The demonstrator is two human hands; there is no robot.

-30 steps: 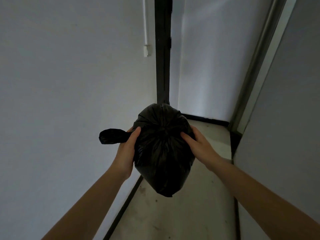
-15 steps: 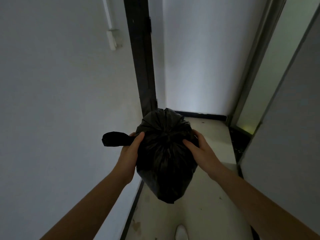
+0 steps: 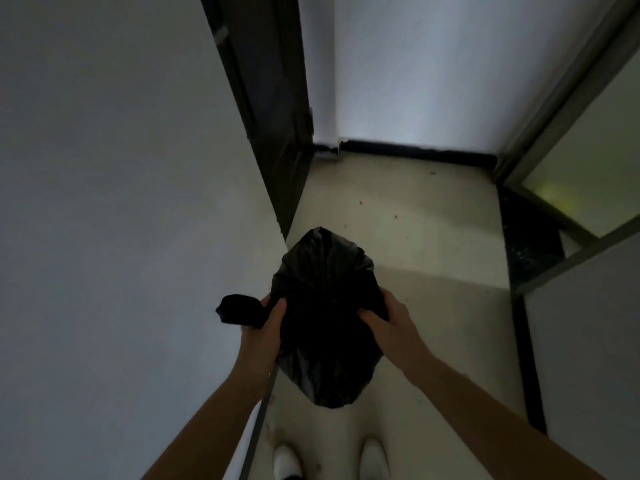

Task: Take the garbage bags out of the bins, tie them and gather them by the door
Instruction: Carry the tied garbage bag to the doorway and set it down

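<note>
Black plastic is hanging between both hands in the head view: the garbage bag (image 3: pixel 325 317) is being held in the air over the pale floor (image 3: pixel 415 237), its long axis roughly upright and tapering down toward the white shoes (image 3: pixel 372 457). The left hand (image 3: pixel 266 327) is gripping the twisted tail (image 3: pixel 239 308) sticking out leftward, while the right hand (image 3: pixel 391 323) is clutching the bag's right flank, fingers curled into it. The dark door (image 3: pixel 273 109) is standing ahead-left, so the set-down spot is probably lying forward of both hands; no writing is showing.
</note>
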